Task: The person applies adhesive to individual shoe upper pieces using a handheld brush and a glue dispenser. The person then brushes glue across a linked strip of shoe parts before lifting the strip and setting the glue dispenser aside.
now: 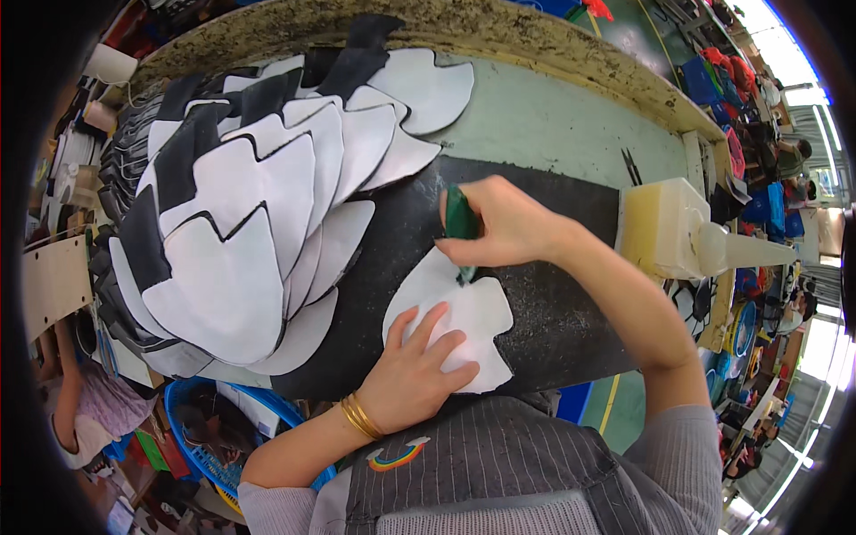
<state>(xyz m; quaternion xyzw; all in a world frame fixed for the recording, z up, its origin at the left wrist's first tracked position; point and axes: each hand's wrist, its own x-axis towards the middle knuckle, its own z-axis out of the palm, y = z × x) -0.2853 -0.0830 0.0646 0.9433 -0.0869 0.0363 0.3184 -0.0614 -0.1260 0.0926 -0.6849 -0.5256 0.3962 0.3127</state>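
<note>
A white shaped panel [464, 312] with notched edges, leather-like, lies on a black work mat [571, 312]. My left hand [412, 382] rests on its near left part, fingers spread flat. Held in my right hand [513, 227] is a flat green brush [460, 223]; its dark tip touches the panel's far edge. Thumb and fingers close round the green handle. To the left, similar white panels [227, 276] overlap in a fanned pile, several with black strips [147, 236] showing between them.
A squarish plastic bottle [664, 227] with yellowish contents and a long pale spout lies right of the mat. Beyond it are dark pointed tweezers [631, 167]. A worn raised rim [571, 45] borders the table's far side. A blue basket [290, 412] stands below left; other people work nearby.
</note>
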